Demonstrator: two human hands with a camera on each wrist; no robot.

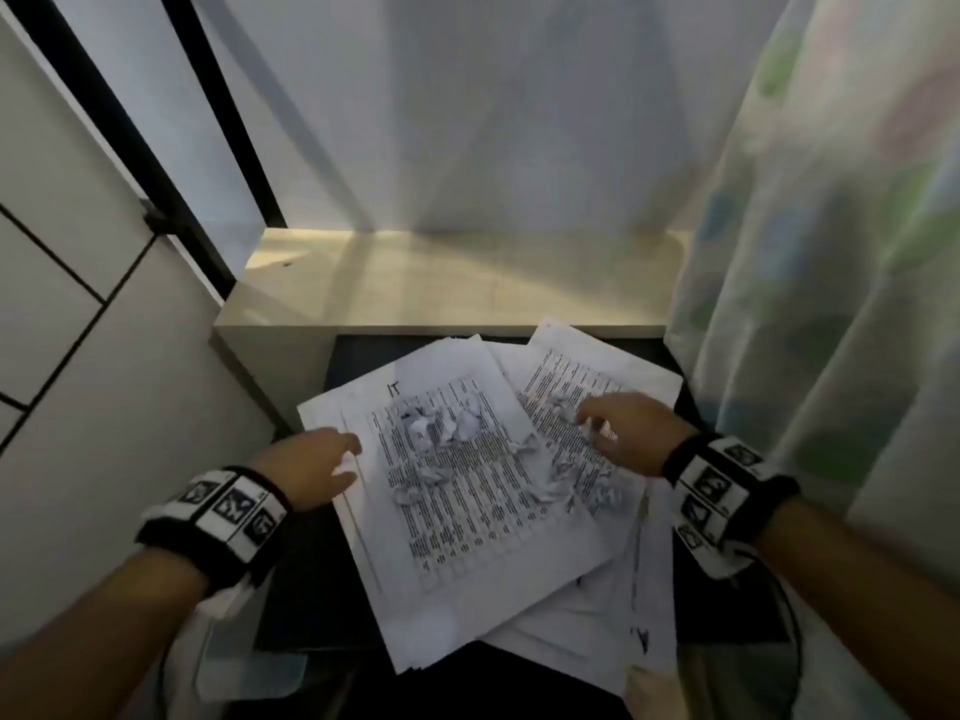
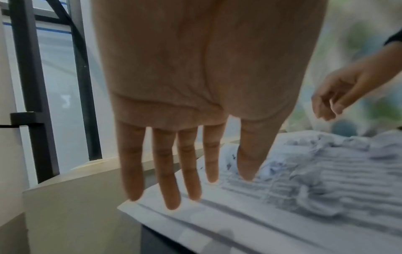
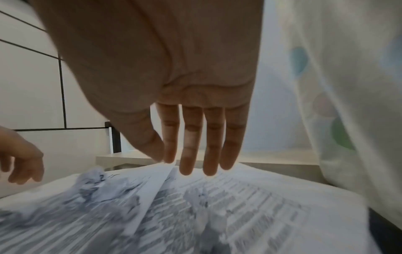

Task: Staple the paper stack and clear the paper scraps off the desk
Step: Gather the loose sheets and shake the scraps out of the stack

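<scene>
A loose stack of printed sheets [image 1: 467, 517] lies fanned out on a dark desk [image 1: 306, 589]. Several crumpled paper scraps [image 1: 441, 428] sit on the top sheet, and more lie toward the right [image 1: 561, 485]. My left hand [image 1: 337, 457] hovers over the stack's left edge, its fingers [image 2: 172, 189] straight and holding nothing. My right hand [image 1: 597, 423] is above the right-hand sheets, fingers [image 3: 191, 154] extended with the thumb close to the index finger. Scraps show blurred in both wrist views [image 2: 304, 189] [image 3: 91, 178]. No stapler is in view.
A pale shelf [image 1: 441, 283] runs behind the desk below a window with a black frame [image 1: 130, 148]. A tiled wall [image 1: 78, 330] closes the left side. A light patterned curtain [image 1: 831, 252] hangs close on the right, next to the sheets.
</scene>
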